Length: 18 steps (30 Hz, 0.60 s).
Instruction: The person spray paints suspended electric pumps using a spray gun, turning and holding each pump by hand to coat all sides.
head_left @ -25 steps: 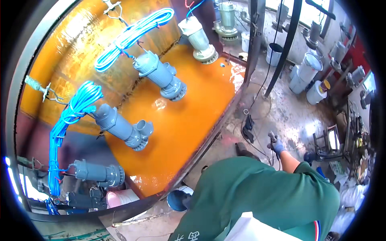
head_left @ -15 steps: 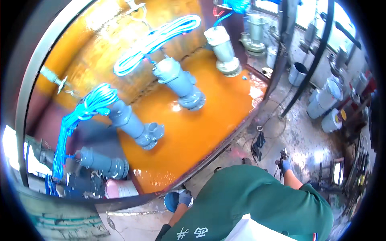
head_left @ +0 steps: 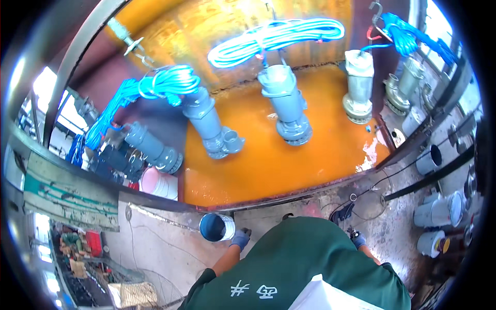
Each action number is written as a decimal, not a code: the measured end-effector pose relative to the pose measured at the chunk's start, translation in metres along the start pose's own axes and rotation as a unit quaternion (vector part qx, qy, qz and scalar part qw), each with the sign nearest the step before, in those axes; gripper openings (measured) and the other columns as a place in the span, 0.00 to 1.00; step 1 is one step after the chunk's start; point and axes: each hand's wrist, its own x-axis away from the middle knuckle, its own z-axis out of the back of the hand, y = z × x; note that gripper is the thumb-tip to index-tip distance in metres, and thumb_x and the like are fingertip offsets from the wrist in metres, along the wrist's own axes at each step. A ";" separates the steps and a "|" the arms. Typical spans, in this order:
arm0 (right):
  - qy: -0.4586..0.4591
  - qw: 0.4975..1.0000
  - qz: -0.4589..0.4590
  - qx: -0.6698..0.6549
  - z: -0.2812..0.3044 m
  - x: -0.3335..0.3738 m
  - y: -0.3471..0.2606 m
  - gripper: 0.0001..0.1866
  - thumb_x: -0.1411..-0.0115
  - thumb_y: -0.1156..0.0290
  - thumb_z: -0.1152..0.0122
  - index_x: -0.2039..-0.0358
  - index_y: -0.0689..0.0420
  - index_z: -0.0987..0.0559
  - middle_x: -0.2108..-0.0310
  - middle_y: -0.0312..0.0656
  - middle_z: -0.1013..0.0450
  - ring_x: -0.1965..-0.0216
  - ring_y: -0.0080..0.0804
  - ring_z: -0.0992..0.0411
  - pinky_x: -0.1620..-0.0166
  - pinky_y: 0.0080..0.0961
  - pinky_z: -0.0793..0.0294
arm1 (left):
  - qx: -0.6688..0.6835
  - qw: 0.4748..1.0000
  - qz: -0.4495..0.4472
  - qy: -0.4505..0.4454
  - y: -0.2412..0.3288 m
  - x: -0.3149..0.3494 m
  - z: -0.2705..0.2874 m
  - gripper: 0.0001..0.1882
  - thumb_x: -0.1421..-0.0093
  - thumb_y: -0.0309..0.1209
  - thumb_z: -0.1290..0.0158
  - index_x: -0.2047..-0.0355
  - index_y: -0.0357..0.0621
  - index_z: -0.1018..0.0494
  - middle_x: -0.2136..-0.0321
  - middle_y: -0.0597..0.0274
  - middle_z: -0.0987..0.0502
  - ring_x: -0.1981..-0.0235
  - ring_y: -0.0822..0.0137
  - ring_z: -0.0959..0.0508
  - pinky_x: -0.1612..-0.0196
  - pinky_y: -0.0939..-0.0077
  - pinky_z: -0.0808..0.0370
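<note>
My left hand point(head_left: 241, 238), in a blue-grey glove with dark fingertips, is low beside a white bucket point(head_left: 226, 227) with a dark blue inside. Its fingers are too small to read. My right hand point(head_left: 358, 240), gloved in blue, is closed on a small metal tool that looks like a spray gun point(head_left: 352, 232), partly hidden by my green sleeve and body. Ahead hang several submersible pumps: a blue-grey one point(head_left: 287, 106) in the middle, another point(head_left: 209, 124) to its left and a paler one point(head_left: 359, 88) at right. Coiled blue cables point(head_left: 276, 41) are tied above them.
An orange-coated tray floor point(head_left: 320, 160) with a raised front edge lies under the pumps. A pink-topped bucket point(head_left: 159, 183) stands at its left. Dark frame bars cross both sides. A thin hose point(head_left: 382, 181) loops on the floor at right, near grey buckets point(head_left: 429, 159).
My view has turned to the right, so the pumps sit more upright. My left hand has shifted to the bucket's right side. The right hand still holds the tool.
</note>
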 end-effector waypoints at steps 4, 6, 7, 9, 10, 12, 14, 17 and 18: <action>-0.003 0.999 0.010 -0.031 0.023 -0.015 -0.029 0.27 0.55 0.63 0.23 0.54 0.59 0.17 0.63 0.51 0.16 0.60 0.50 0.18 0.55 0.44 0.20 | -0.036 0.999 0.031 -0.007 -0.003 0.019 0.000 0.23 0.35 0.51 0.44 0.57 0.42 0.16 0.65 0.48 0.15 0.63 0.52 0.15 0.55 0.59 0.21; 0.000 0.998 0.014 -0.056 0.020 -0.044 -0.016 0.29 0.61 0.68 0.20 0.55 0.59 0.17 0.67 0.47 0.17 0.67 0.40 0.19 0.62 0.39 0.19 | 0.022 0.999 0.039 -0.016 -0.025 0.018 -0.008 0.22 0.34 0.48 0.42 0.60 0.39 0.17 0.69 0.51 0.16 0.71 0.58 0.17 0.64 0.62 0.21; 0.008 0.996 0.011 -0.088 0.017 -0.061 -0.005 0.32 0.67 0.74 0.18 0.56 0.59 0.16 0.71 0.42 0.18 0.73 0.31 0.20 0.69 0.33 0.18 | 0.026 0.999 0.040 -0.018 -0.029 0.019 -0.011 0.22 0.34 0.48 0.42 0.60 0.39 0.17 0.69 0.51 0.16 0.71 0.58 0.17 0.64 0.62 0.21; -0.036 0.989 0.008 -0.145 0.015 -0.071 -0.004 0.31 0.65 0.74 0.18 0.56 0.60 0.17 0.72 0.42 0.19 0.74 0.30 0.21 0.71 0.32 0.19 | 0.094 0.992 0.084 -0.028 -0.039 0.021 -0.016 0.18 0.32 0.43 0.44 0.64 0.38 0.18 0.74 0.55 0.19 0.79 0.63 0.20 0.73 0.65 0.24; -0.041 0.989 0.011 -0.141 0.014 -0.071 -0.008 0.29 0.64 0.75 0.18 0.57 0.60 0.17 0.73 0.42 0.19 0.76 0.30 0.22 0.72 0.32 0.20 | 0.095 0.991 0.086 -0.027 -0.045 0.018 -0.020 0.18 0.32 0.43 0.44 0.64 0.38 0.18 0.74 0.55 0.19 0.79 0.63 0.20 0.73 0.65 0.24; -0.047 0.990 0.017 -0.133 0.015 -0.064 -0.028 0.28 0.63 0.75 0.18 0.58 0.60 0.17 0.74 0.41 0.20 0.77 0.29 0.22 0.74 0.32 0.21 | 0.226 0.956 0.180 -0.055 -0.056 0.014 -0.027 0.15 0.30 0.39 0.45 0.65 0.38 0.20 0.76 0.58 0.21 0.82 0.65 0.24 0.77 0.68 0.27; -0.045 0.998 0.008 -0.039 0.021 -0.043 -0.052 0.24 0.60 0.75 0.18 0.60 0.60 0.17 0.74 0.41 0.20 0.77 0.29 0.23 0.75 0.33 0.22 | 0.230 0.955 0.182 -0.049 -0.058 0.012 -0.035 0.16 0.30 0.39 0.46 0.61 0.38 0.19 0.74 0.58 0.20 0.81 0.65 0.22 0.75 0.68 0.26; -0.076 0.997 0.012 -0.017 0.027 -0.006 -0.071 0.25 0.49 0.55 0.27 0.54 0.54 0.17 0.62 0.49 0.18 0.62 0.45 0.20 0.59 0.43 0.21 | 0.187 0.971 0.139 -0.060 -0.086 0.000 -0.049 0.19 0.28 0.41 0.50 0.54 0.38 0.20 0.67 0.53 0.17 0.73 0.60 0.18 0.66 0.65 0.22; -0.091 0.996 0.016 0.004 0.025 -0.006 -0.067 0.26 0.45 0.48 0.31 0.52 0.51 0.16 0.57 0.52 0.18 0.56 0.51 0.20 0.54 0.47 0.22 | 0.140 0.983 0.091 -0.080 -0.095 -0.004 -0.054 0.21 0.28 0.43 0.52 0.50 0.38 0.20 0.61 0.49 0.15 0.66 0.55 0.15 0.60 0.62 0.20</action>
